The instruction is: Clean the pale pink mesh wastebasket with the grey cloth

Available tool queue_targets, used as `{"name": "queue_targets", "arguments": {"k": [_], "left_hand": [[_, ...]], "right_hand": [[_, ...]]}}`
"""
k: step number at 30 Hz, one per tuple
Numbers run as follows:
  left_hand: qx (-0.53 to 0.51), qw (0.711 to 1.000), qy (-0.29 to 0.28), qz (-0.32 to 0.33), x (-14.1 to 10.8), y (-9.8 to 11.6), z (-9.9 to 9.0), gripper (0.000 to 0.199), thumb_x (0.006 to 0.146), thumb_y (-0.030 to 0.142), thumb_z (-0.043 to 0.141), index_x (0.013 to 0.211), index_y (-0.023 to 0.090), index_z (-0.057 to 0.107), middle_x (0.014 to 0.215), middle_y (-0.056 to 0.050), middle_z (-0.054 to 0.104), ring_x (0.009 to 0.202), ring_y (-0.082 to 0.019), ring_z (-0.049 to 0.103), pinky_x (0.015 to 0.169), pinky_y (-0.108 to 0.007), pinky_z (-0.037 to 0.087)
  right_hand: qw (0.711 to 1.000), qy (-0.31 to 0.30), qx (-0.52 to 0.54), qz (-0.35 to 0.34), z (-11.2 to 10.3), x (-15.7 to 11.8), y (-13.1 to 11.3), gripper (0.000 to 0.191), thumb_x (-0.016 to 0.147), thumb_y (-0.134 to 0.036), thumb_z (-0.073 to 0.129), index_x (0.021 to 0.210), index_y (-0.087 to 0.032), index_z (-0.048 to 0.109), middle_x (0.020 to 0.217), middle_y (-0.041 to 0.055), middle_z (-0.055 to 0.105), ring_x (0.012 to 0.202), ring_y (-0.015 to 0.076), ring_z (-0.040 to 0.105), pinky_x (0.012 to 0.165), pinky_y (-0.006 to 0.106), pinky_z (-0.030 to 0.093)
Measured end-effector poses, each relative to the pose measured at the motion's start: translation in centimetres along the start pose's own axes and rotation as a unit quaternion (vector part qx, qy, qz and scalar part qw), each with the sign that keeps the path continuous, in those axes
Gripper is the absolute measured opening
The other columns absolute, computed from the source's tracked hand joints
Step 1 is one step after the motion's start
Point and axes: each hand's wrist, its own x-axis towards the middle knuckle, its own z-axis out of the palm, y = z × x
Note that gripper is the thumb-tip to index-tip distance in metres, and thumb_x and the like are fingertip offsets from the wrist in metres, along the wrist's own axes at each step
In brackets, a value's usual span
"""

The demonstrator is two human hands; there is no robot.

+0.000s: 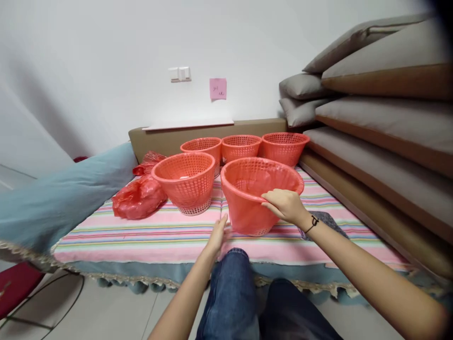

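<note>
A red plastic basket [247, 212] lined with a thin red bag stands on the striped cloth in front of me. My right hand [285, 205] grips its near right rim, fingers over the edge. Beside the basket's lower left side, my left hand [218, 236] has its fingers apart, slightly blurred, holding nothing. Another red basket [187, 189] stands to the left. Behind are three more: one at the left [208, 146], one in the middle [240, 148] and one at the right [285, 146]. Crumpled red plastic bags [139, 196] lie at the far left.
Grey and brown cushions [385, 113] are stacked along the right side. A dark grey cloth [327, 222] lies behind my right wrist. Blue fabric [88, 184] covers the left end of the striped surface [141, 241]. A white board [189, 125] rests on the brown ledge at the wall.
</note>
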Motion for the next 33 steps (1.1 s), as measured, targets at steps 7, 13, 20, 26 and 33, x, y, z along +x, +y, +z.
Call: {"name": "queue_targets", "arguments": {"k": [7,13,20,26,33], "left_hand": [[-0.174,0.977,-0.084,-0.085,2.0,-1.9,4.2,0.026,0.092,0.041,0.054,0.097,0.018,0.064,0.081,-0.005,0.074,0.073,-0.016,0.070,0.073,-0.026,0.055],[-0.140,0.978,-0.030,-0.149,0.9,-4.7,3.1,0.008,0.083,0.016,0.063,0.091,0.014,0.061,0.061,-0.001,0.067,0.049,-0.012,0.063,0.052,-0.019,0.050],[-0.177,0.980,0.029,-0.085,1.0,-2.3,0.0,0.028,0.096,0.041,0.045,0.097,0.016,0.058,0.078,-0.006,0.069,0.065,-0.012,0.068,0.065,-0.022,0.055],[-0.138,0.989,-0.010,-0.051,2.0,0.9,2.0,0.022,0.094,0.032,0.050,0.088,0.015,0.062,0.071,-0.004,0.067,0.056,-0.011,0.062,0.058,-0.023,0.052],[0.007,0.998,0.065,0.022,0.9,-0.8,1.4,0.011,0.073,0.012,0.067,0.066,0.015,0.058,0.052,0.000,0.055,0.050,-0.015,0.057,0.050,-0.025,0.045]], "right_hand": [[0.996,-0.037,0.067,-0.040,-2.3,-3.0,2.7,0.031,0.100,-0.036,0.041,0.101,-0.016,0.066,0.091,0.0090,0.068,0.082,0.0186,0.060,0.073,0.030,0.047],[0.993,-0.111,0.028,-0.009,-5.8,-3.7,7.1,0.029,0.098,-0.032,0.043,0.104,-0.019,0.069,0.123,0.0143,0.062,0.117,0.0266,0.054,0.100,0.049,0.044],[0.991,-0.093,0.026,0.089,-7.0,0.3,4.1,0.041,0.098,-0.024,0.038,0.137,-0.018,0.051,0.132,0.0143,0.058,0.123,0.0258,0.052,0.104,0.050,0.043],[0.992,-0.097,-0.021,0.077,-2.2,2.7,-5.0,0.037,0.098,-0.031,0.047,0.126,-0.009,0.055,0.112,0.0147,0.067,0.101,0.0258,0.060,0.092,0.042,0.044],[0.998,-0.036,-0.047,0.035,-1.3,-0.9,-5.1,0.025,0.098,-0.021,0.041,0.108,-0.011,0.062,0.082,0.0076,0.064,0.076,0.0210,0.052,0.073,0.033,0.038]]}}
